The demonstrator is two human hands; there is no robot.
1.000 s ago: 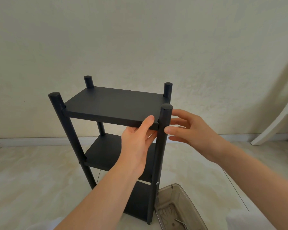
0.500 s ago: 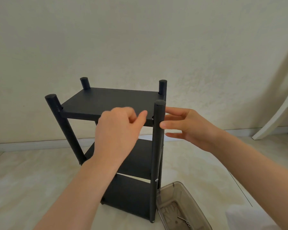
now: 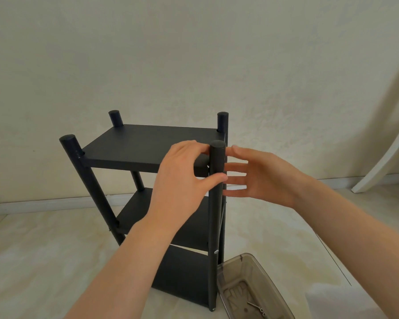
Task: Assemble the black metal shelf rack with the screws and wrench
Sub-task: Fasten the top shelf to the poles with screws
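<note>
The black metal shelf rack (image 3: 148, 143) stands upright on the floor, three shelves between round posts. My left hand (image 3: 182, 178) grips the near right post (image 3: 215, 203) just under its cap, thumb across the front and fingers over the top shelf's corner. My right hand (image 3: 258, 176) is just right of that post with its fingers straight and spread, fingertips at the post. A silver screw head (image 3: 215, 251) shows low on the same post. No wrench is visible in either hand.
A clear grey plastic box (image 3: 251, 288) with loose screws (image 3: 258, 308) sits on the pale tiled floor at the rack's right foot. A white chair leg (image 3: 382, 157) leans at the right edge. The wall and skirting are close behind the rack.
My left hand moved from the front edge of the top shelf to the near right post and closed round it. My right hand's fingers have spread beside the post. The view shifted slightly.
</note>
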